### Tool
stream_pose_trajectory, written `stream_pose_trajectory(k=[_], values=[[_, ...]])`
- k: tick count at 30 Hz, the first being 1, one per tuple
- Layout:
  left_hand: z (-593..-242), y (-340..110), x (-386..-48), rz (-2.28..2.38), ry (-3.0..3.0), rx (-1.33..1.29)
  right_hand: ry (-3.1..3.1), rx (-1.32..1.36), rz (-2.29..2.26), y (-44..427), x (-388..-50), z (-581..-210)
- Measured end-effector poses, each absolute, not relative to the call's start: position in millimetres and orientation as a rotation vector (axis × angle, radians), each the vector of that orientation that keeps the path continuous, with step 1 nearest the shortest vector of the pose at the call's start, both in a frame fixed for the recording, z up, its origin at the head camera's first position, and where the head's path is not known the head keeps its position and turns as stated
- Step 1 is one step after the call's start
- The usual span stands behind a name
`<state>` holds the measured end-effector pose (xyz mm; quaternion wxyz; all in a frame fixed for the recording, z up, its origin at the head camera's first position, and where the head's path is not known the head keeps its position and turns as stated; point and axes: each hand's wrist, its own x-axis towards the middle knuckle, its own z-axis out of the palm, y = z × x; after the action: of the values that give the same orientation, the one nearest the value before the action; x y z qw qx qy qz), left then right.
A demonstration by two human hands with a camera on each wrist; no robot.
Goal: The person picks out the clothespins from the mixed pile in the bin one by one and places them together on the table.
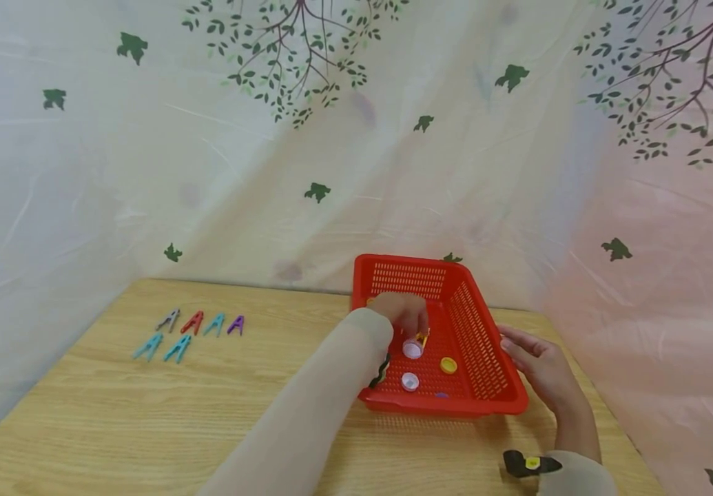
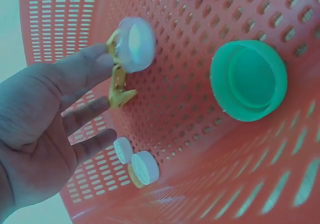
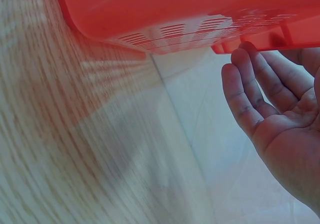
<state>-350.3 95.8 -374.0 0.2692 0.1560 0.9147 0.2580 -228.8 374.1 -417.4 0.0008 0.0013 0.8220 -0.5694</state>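
Inside the red plastic basket [image 1: 418, 260], my left hand [image 1: 402, 310] reaches down and pinches a yellow clothespin [image 2: 119, 86] at its fingertips. Right by the clothespin is a whitish translucent cap [image 2: 137, 44]. Around it on the basket floor lie a yellow cap [image 1: 448, 365], a white cap [image 1: 410, 381] and a large green cap [image 2: 248, 80], which the left forearm hides from the head view. At the basket's right rim, my right hand [image 1: 545, 368] grips the edge, its fingers [image 3: 242, 96] against the rim's underside.
On the wooden table [image 1: 257, 386], to the left of the basket, several clothespins lie in two rows, among them a red clothespin [image 1: 193, 322], a purple clothespin [image 1: 235, 324] and a teal clothespin [image 1: 178, 348]. A leaf-patterned curtain [image 1: 257, 227] hangs behind the table.
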Motion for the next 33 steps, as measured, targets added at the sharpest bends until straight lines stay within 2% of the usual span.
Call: stream_pose_trajectory(k=[3, 12, 21, 33], values=[[-371, 96, -349, 0.723, 2.469, 0.4, 2.581, 0.001, -1.789, 374, -228, -417], [-373, 99, -356, 0.568, 2.655, 0.572, 2.575, -0.004, -1.808, 374, -227, -416], [-387, 101, -370, 0.418, 2.726, 0.531, 2.581, 0.027, -1.789, 373, -229, -415], [-393, 104, -372, 0.587, 2.568, 0.49, 2.585, 0.012, -1.786, 374, -229, -418]])
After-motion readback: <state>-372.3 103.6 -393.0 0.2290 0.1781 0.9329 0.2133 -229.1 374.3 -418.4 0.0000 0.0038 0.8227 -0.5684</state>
